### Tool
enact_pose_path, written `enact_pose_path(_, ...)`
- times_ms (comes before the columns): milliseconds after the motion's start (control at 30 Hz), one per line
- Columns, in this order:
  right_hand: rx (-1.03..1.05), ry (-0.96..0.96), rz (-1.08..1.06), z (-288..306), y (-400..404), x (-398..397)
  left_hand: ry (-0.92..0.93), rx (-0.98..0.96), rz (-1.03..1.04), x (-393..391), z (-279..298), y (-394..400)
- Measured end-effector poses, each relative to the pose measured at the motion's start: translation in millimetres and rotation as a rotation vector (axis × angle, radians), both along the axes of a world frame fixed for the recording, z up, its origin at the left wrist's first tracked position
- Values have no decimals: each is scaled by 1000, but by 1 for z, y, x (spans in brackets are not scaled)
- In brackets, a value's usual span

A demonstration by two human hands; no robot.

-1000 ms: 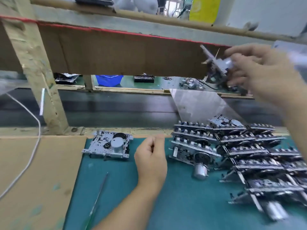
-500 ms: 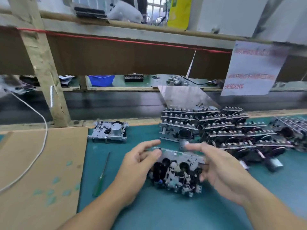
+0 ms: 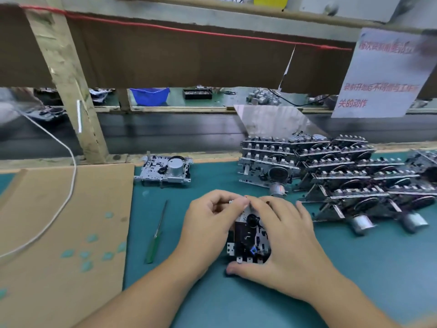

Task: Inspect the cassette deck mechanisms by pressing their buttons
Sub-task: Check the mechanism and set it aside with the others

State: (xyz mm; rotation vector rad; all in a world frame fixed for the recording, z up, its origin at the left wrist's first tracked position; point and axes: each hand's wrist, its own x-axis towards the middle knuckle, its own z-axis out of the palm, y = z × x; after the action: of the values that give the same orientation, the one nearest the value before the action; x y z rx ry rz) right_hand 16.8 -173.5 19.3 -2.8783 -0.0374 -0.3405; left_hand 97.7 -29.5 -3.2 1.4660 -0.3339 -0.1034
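Note:
A cassette deck mechanism [image 3: 248,235] rests on the green mat [image 3: 354,268] between both hands, its dark circuit side up and its metal button tabs toward me. My left hand [image 3: 208,226] grips its left edge, fingertips curled over the top. My right hand [image 3: 283,237] covers its right side, thumb under the near edge at the tabs. Much of the mechanism is hidden by the hands. One single mechanism [image 3: 165,170] lies at the mat's far left edge. Several more mechanisms [image 3: 331,171] are stacked in rows at the right.
A green-handled screwdriver [image 3: 156,233] lies left of my hands. A cardboard sheet [image 3: 59,233] with a white cable [image 3: 68,176] across it covers the left. A wooden post [image 3: 71,91] and shelf board stand behind. A paper notice [image 3: 378,74] hangs at the right.
My right hand brought a mechanism down from the upper right to the mat; both hands have closed onto it, turning it so its buttons face me.

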Motion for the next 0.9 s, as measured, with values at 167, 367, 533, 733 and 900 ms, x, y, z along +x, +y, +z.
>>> enact_pose_path(167,106,-62,-42,-2,5,-1,-62,51,42,-3,0,-3)
enact_pose_path(367,162,-140,45,-6,-4,2,59,-9,30,-5,2,-7)
enact_pose_path(533,384,-33,123,-7,-30,-3,22,9,47,-5,5,-2)
enact_pose_path(733,529,-30,74,-11,-37,-1,-329,247,-199,-22,7,-3)
enact_pose_path(900,494,-44,70,-12,-34,1,-338,247,-173,-18,7,-1)
